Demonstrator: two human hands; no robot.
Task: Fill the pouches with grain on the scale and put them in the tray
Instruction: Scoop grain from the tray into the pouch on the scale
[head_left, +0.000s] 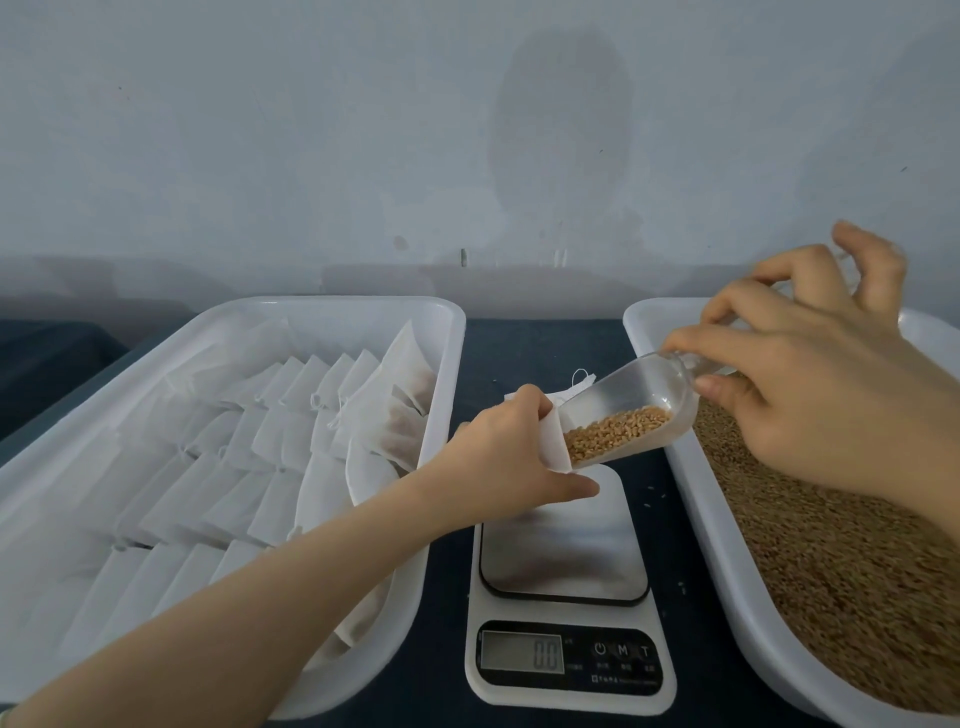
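Note:
My left hand (511, 457) holds a small white pouch (551, 439) open above the far end of the kitchen scale (566, 613). My right hand (810, 384) grips the handle of a clear plastic scoop (639, 400). The scoop is tilted down, its mouth sits in the pouch opening, and brown grain (615, 434) lies at its lower end. The scale's steel plate (563, 551) carries nothing and the display reads 0.0. The left white tray (447, 332) holds several rows of white pouches (291, 415).
A second white tray (691, 499) on the right is filled with brown grain (841, 561). A few loose grains (655, 499) lie on the dark tabletop (524, 353) between scale and grain tray. A pale wall stands right behind the trays.

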